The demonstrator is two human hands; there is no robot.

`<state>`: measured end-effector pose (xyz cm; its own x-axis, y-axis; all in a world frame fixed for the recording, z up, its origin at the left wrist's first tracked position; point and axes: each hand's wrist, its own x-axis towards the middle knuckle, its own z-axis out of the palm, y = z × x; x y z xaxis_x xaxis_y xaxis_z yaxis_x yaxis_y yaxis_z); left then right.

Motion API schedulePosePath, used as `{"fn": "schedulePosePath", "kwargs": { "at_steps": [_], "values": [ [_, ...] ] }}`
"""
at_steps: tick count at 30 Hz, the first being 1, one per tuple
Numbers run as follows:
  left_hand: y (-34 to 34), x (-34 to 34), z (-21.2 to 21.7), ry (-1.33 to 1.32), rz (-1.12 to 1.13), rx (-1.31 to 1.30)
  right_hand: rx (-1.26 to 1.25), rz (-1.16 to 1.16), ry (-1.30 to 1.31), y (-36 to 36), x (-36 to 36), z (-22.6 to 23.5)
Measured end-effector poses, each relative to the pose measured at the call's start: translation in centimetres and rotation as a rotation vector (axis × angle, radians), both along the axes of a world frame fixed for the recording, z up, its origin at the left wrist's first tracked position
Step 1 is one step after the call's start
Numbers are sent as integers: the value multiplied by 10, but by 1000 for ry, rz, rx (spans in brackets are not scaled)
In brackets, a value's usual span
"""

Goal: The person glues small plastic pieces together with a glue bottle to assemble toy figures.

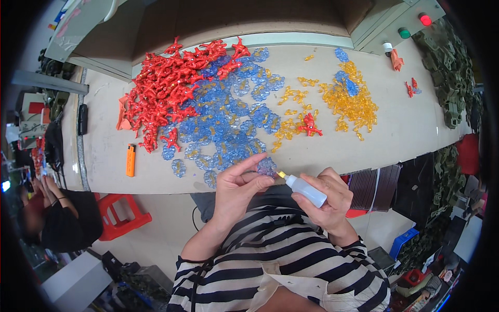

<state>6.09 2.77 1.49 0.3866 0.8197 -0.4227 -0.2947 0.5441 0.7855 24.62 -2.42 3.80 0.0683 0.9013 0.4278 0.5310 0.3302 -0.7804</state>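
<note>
Near the front edge of the table point(348, 156), my left hand point(236, 187) pinches a clear blue flower-shaped plastic piece point(267, 165) between thumb and fingers. My right hand point(332, 200) is wrapped round a small white squeeze bottle point(306, 191), tilted so that its yellow tip points at the blue piece. Whether the tip touches the piece, I cannot tell. Just beyond my left hand spreads a heap of similar blue pieces point(223, 130), many with yellow parts on them. Loose clear yellow pieces point(356, 101) lie farther right, with one red figure point(310, 125) beside them.
A large pile of red plastic figures point(166, 86) covers the far left of the table. An orange lighter point(131, 160) lies near the front left. Machine housing with red and green buttons point(404, 33) borders the back right. A red stool point(125, 216) and another person point(62, 213) are at left.
</note>
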Motion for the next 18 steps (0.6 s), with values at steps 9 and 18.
{"fn": "schedulePosePath", "kwargs": {
  "at_steps": [9,18],
  "values": [
    [4,0,7,-92,-16,-105,-72,10,18,1,2,5],
    [-2,-2,11,-103,4,-167,-223,-188,168,10,10,-24]
  ]
}}
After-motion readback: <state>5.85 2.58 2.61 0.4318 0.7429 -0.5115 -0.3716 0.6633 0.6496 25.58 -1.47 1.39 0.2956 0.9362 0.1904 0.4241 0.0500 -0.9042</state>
